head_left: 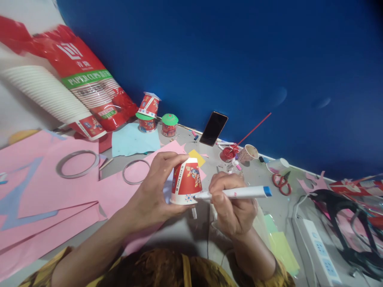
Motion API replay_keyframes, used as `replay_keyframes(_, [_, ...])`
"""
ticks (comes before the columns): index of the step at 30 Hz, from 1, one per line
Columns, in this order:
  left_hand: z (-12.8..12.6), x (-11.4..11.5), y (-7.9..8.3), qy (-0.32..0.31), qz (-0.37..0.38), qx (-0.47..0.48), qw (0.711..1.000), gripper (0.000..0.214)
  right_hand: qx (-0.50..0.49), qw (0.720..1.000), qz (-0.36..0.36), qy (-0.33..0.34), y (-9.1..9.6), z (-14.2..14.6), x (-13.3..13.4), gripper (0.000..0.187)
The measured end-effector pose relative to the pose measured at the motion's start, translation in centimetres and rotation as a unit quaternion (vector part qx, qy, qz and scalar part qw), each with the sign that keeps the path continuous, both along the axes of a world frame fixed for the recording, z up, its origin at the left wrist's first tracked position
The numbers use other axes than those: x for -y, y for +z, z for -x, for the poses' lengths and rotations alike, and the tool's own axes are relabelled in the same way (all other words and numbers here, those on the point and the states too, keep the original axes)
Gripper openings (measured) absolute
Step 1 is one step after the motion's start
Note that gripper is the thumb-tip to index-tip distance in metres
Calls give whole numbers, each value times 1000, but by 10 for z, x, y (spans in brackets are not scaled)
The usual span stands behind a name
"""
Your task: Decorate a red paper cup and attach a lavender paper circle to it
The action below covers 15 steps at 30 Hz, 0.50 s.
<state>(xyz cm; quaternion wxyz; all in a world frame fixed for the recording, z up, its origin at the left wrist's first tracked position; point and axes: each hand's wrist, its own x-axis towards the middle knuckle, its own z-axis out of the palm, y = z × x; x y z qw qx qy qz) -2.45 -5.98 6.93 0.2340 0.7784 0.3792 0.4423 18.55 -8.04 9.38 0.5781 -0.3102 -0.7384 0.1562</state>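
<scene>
1. Both busy: left hand (154,187) grips an upside-down red-and-white paper cup (188,179) across its two ends; right hand (233,203) pinches a blue-ended marker (247,192), tip at the white band by the cup's rim.
2. Cup held up over the bench (284,207), about mid-width, toward near edge.
3. Far edge: green-topped cup (169,126), smartphone (213,128) leaning on blue wall (239,79).
4. Far left corner: bagged paper cups (86,79); pink paper (72,195) along left side.
5. Right side: red-handled scissors (282,182), power strip (321,255).
</scene>
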Motion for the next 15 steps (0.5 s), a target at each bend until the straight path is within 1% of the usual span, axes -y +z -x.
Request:
replay_keyframes(5, [0,0,1,-6,-1,6,1000,86,7,1000,-4,5,0,1,0,8])
replay_keyframes(8, [0,1,1,-4,0,3,1000,86,16,1000,11,11,0,0,0,10])
replay_keyframes(10, [1,1,1,-3,1,0,1000,87,21,1000,21,5,0,0,0,9])
replay_keyframes(15, [0,0,-1,-1,-11,2,1000,85,9,1000,5,-15,0,0,0,9])
